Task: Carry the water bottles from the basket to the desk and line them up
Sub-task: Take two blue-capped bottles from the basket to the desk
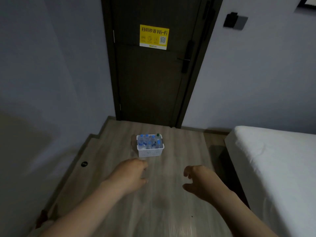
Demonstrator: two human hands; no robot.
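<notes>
Far to my left, a small dark round fitting [84, 164] sat in the wood-look floor [171, 211] close to the grey wall. My left hand [130, 173] was stretched out ahead of me above the floor, its fingers loosely bent and holding nothing. Just beyond it, the white slotted basket [150, 152] stood on the floor, near the foot of the dark door [150, 86]. The water bottles [146, 140] stood upright inside the basket, packed close together, most with blue caps. One green-capped bottle [158, 135] was at the far right corner. I could not count them surely. High on the door was a yellow Wi-Fi sign [154, 37], and a dark handle [185, 62] ran down its right edge. My right hand [196, 182] was held out level with the left, well apart from it, fingers loosely curled, thumb spread, gripping nothing. Further right, a dark switch plate [235, 21] was on the wall, and the white bed [277, 168] filled the right side.
</notes>
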